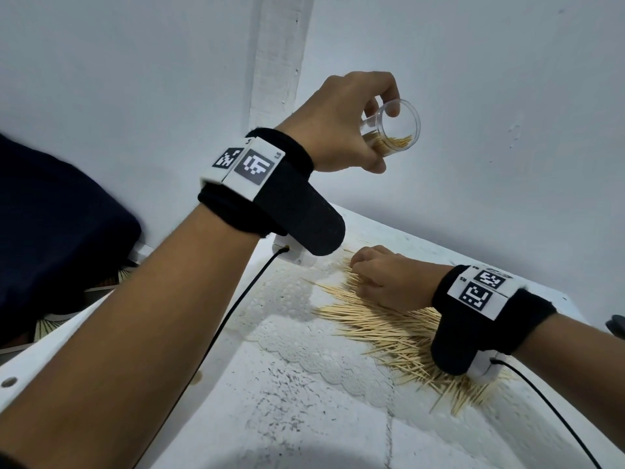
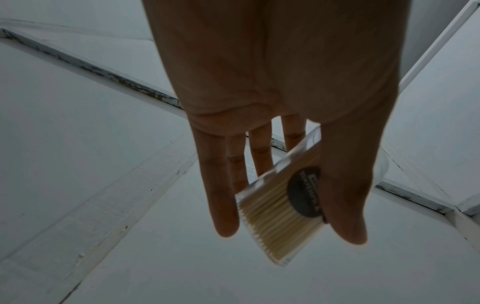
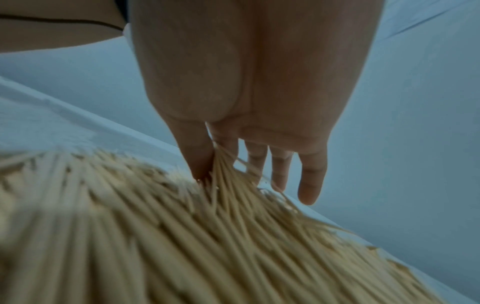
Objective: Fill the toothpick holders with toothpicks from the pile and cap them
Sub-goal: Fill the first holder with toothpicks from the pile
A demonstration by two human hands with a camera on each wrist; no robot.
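My left hand (image 1: pixel 341 123) grips the part-filled holder (image 1: pixel 394 132) tilted; right hand (image 1: pixel 389 282) pinches a tuft from the pile (image 1: pixel 389 330) mid-tabletop — I should align tips before feeding.

The head view is evenly, softly lit with a cool grey cast, and no hard shadows fall on the white table (image 1: pixel 304 418); only a faint shade lies under the forearms. Straight edges bow toward the corners from the wide lens, and the dark cloth at the far left of the table is smeared. The left wrist view is dim and backlit, so the left hand (image 2: pixel 272 82) is near silhouette and the toothpick holder (image 2: pixel 280 205) below it is slightly blurred. In the right wrist view, the toothpick pile (image 3: pixel 182 236) is badly out of focus toward the lower left, sharper near the right hand (image 3: pixel 246 82).
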